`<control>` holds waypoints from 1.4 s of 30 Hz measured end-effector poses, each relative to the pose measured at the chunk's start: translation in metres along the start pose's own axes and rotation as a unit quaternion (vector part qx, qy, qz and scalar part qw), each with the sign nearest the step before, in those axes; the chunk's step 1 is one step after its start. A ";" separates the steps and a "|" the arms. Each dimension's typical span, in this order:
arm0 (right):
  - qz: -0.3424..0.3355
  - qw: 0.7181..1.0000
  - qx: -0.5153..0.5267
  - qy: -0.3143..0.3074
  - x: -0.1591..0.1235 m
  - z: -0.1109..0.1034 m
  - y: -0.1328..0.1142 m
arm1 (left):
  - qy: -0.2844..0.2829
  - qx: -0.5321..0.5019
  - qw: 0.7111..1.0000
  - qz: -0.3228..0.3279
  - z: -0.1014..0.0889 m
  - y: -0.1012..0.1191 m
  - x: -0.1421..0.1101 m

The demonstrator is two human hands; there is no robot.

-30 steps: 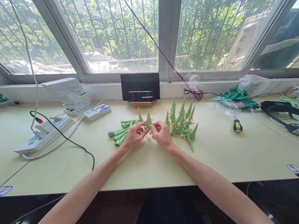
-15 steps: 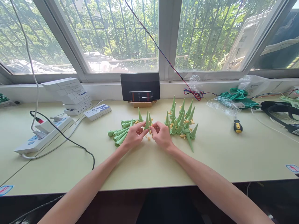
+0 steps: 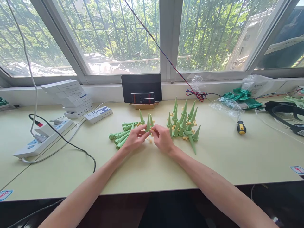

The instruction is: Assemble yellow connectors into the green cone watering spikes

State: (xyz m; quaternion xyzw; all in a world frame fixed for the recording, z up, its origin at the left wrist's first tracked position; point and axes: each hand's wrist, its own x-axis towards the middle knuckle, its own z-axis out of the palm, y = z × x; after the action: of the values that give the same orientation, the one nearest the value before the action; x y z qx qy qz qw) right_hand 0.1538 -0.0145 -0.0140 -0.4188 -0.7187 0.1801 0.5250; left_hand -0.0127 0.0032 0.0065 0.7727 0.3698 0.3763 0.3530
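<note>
In the middle of the table, my left hand (image 3: 135, 139) is closed around the lower part of a green plant watering spike (image 3: 148, 124), which stands point up. My right hand (image 3: 163, 138) pinches at the spike's side, where a bit of a small yellow valve (image 3: 152, 129) shows between the fingertips; most of it is hidden. Another upright green spike (image 3: 151, 120) is right behind. Loose yellow valves (image 3: 150, 141) lie below the hands. Left of my left hand lie several green spikes (image 3: 121, 138) on their sides.
Several green spikes with yellow valves (image 3: 182, 125) stand grouped at the right, one lying toward me. A tablet (image 3: 141, 84) with a phone (image 3: 143, 98) is propped at the back. White boxes (image 3: 68, 96) and a power strip (image 3: 47, 137) sit left; a screwdriver (image 3: 241, 128) lies right.
My right fingers have turned and closed in further at the spike's side. The held spike has shifted slightly left, still in my left hand. The camera view has moved a little.
</note>
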 end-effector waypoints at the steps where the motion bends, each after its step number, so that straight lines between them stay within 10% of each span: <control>1: -0.008 1.000 -0.002 -0.003 0.000 0.000 0.000 | -0.001 0.001 1.000 0.002 0.000 0.000 0.000; 17: -0.055 0.998 -0.018 -0.025 0.001 0.000 0.003 | 0.008 0.033 0.999 0.018 0.000 -0.004 -0.001; 29: 0.103 0.986 0.134 -0.002 0.001 0.000 -0.005 | 0.061 0.080 0.993 0.054 0.003 -0.006 -0.002; 42: 0.271 0.900 0.341 -0.002 0.008 -0.002 -0.005 | 0.070 0.091 0.991 0.064 0.004 -0.006 -0.002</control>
State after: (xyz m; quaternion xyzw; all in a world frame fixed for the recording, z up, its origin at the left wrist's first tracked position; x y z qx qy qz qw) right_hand 0.1524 -0.0112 -0.0051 -0.3925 -0.4733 0.5503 0.5649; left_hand -0.0120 0.0032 -0.0010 0.7954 0.3761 0.4163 0.2291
